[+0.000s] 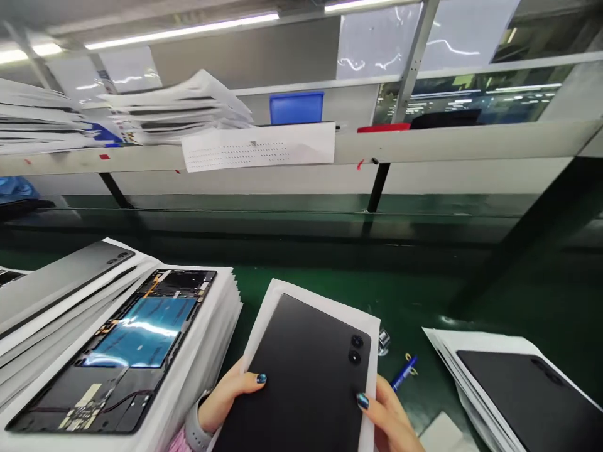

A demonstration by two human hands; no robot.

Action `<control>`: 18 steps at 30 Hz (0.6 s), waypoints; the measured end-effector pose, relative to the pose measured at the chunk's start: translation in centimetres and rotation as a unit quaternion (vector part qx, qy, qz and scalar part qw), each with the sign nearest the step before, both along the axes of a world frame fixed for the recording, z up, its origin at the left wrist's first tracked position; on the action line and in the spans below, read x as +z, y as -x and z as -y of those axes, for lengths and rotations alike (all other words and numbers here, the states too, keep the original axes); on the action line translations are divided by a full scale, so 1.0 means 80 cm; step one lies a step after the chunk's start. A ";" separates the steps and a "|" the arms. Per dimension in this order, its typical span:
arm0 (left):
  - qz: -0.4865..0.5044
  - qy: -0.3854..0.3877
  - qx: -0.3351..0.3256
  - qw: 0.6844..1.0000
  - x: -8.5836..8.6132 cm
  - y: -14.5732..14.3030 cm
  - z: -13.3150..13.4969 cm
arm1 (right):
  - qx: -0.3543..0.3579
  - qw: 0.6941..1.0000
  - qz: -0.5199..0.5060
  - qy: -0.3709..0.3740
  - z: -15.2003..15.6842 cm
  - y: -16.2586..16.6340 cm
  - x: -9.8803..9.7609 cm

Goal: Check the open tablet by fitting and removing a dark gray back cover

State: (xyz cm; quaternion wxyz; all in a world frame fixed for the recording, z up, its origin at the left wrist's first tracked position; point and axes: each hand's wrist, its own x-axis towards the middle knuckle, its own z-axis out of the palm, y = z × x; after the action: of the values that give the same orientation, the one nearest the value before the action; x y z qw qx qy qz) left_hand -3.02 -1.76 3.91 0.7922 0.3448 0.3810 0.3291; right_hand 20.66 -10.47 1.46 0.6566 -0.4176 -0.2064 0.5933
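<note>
My left hand [225, 398] grips the left edge of a dark grey tablet back cover [301, 370], thumb on top. On the cover's right edge my right hand [391, 417] also holds it, thumb pressed down near the two camera holes. The cover lies on a white foam sheet [282, 295], held above the green bench. To my left an opened tablet [127, 345] with a blue battery and exposed boards rests on a stack of white foam sheets [211, 326].
Another dark cover [527, 389] sits on a white stack at the right. A blue pen [404, 373] and a small clear piece [384, 339] lie on the green mat [424, 295]. Grey covers [56, 276] are stacked far left. A shelf [424, 144] above carries papers.
</note>
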 end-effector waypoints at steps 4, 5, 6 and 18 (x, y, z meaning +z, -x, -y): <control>-0.021 0.043 0.010 0.999 -0.020 0.003 -0.006 | -0.002 1.000 0.002 0.005 -0.004 -0.001 0.002; -0.031 0.046 0.012 0.998 -0.026 0.006 -0.007 | 0.001 1.000 0.006 0.005 -0.004 -0.002 0.001; -0.040 0.048 0.010 0.998 -0.031 0.009 -0.009 | 0.003 1.000 0.008 0.007 -0.003 -0.002 0.000; -0.083 0.072 -0.072 0.991 -0.054 0.037 -0.015 | -0.029 0.995 -0.048 0.085 -0.006 0.000 0.010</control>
State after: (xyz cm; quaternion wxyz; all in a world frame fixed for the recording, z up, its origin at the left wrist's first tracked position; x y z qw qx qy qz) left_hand -5.99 -0.53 -0.38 0.8021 0.3396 0.4425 0.2133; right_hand 20.66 -10.01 2.25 0.6450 -0.4484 -0.1113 0.6087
